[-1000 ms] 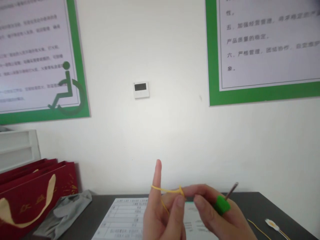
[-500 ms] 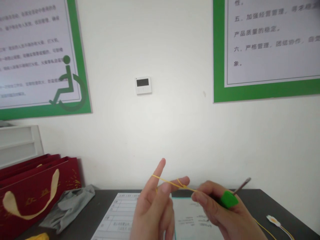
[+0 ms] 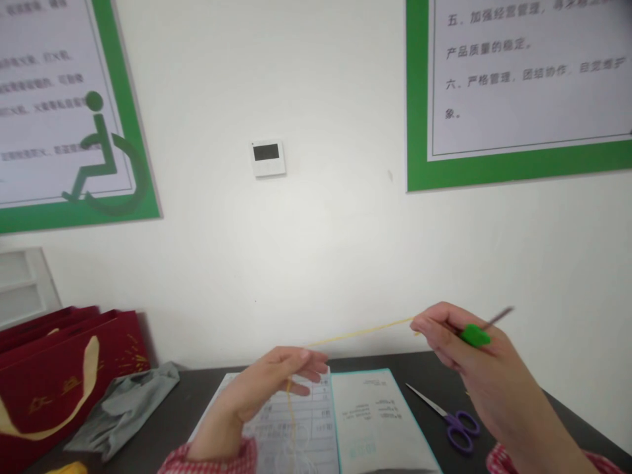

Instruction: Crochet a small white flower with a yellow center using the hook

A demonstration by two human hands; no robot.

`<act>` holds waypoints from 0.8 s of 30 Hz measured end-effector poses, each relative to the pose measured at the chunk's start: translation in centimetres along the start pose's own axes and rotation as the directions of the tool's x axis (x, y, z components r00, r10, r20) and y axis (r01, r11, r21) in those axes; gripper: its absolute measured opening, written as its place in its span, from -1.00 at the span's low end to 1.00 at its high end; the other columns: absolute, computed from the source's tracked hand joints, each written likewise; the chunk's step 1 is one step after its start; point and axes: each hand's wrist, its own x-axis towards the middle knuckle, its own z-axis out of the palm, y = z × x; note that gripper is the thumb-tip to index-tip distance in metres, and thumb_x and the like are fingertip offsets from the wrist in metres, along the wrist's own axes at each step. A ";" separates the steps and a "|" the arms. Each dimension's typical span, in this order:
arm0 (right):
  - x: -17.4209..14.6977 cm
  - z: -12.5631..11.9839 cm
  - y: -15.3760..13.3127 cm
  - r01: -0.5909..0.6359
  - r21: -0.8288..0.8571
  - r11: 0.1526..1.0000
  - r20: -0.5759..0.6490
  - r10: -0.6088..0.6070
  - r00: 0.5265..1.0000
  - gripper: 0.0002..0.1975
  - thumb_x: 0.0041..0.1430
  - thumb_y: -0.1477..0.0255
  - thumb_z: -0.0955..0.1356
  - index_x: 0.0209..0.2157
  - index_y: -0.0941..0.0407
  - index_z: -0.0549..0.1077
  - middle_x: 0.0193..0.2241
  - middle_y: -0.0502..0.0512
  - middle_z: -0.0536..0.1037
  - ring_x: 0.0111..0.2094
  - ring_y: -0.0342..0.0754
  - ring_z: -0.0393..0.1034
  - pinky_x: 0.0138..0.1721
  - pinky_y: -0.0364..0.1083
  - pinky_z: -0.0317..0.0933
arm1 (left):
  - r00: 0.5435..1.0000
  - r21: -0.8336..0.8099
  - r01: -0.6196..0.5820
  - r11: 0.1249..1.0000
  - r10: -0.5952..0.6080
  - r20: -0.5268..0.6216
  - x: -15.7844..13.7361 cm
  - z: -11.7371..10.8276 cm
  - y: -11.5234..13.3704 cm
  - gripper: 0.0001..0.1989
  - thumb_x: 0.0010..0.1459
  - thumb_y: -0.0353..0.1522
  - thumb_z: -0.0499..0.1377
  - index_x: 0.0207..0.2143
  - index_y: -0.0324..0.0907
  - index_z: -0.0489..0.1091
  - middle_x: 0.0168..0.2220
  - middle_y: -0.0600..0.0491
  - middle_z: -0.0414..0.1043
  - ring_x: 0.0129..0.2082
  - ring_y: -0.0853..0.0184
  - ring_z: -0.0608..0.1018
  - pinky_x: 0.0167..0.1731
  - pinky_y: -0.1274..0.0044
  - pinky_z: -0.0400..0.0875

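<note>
As yellow yarn (image 3: 363, 332) is linking them, left hand (image 3: 269, 378) and right hand (image 3: 469, 359) are hovering apart

Above the table (image 3: 424, 372), the right hand is pinching yarn and gripping a green-handled tool (image 3: 475, 335); the left hand's grip I cannot tell. Scissors (image 3: 447, 415) are lying right of printed paper (image 3: 378, 421).

Soft, diffuse light fills the room, its source out of my sight. The far wall (image 3: 336, 257) glows palest at its middle and greys toward the right. Lettering on the left poster (image 3: 49, 122) is smeared, the yellow thread (image 3: 365, 332) looks fuzzy, and faint shadow edges the red bag (image 3: 69, 362).
</note>
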 end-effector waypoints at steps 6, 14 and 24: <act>1.1 -1.9 0.9 0.036 -0.186 0.982 -0.063 -0.049 0.997 -0.74 0.11 0.19 0.37 -0.50 0.08 0.44 -0.63 -0.11 0.16 -0.55 -0.13 -0.02 -0.53 -0.10 -0.16 | 0.977 0.013 0.055 0.998 -0.051 -0.206 0.7 -2.5 -1.0 -0.64 0.06 -0.11 0.26 -0.17 -0.14 0.55 0.05 -0.20 0.45 -0.03 0.02 0.52 -0.24 0.35 0.49; 0.2 -0.5 0.0 -0.014 -0.131 0.991 0.112 0.029 0.993 -0.76 0.11 0.27 0.37 -0.54 0.10 0.43 -0.62 -0.11 0.18 -0.53 -0.15 0.00 -0.49 -0.10 -0.13 | 0.952 0.500 0.083 0.862 0.079 -0.295 -2.3 -0.9 -0.9 -0.49 -0.05 -0.10 0.32 -0.01 0.04 0.50 -0.08 -0.10 0.55 -0.25 0.02 0.57 -0.66 0.52 0.37; -2.1 2.7 -1.2 -0.222 0.136 0.965 0.413 0.149 0.899 -0.62 -0.03 0.12 0.46 -0.58 0.14 0.38 -0.70 -0.15 0.21 -0.61 -0.23 -0.02 -0.58 -0.16 -0.10 | 0.919 -0.322 -0.283 0.903 0.352 0.180 -3.3 6.0 -1.9 -0.60 0.19 -0.01 0.07 -0.31 -0.01 0.59 -0.55 0.08 0.47 -0.41 0.25 0.53 -0.01 0.29 0.36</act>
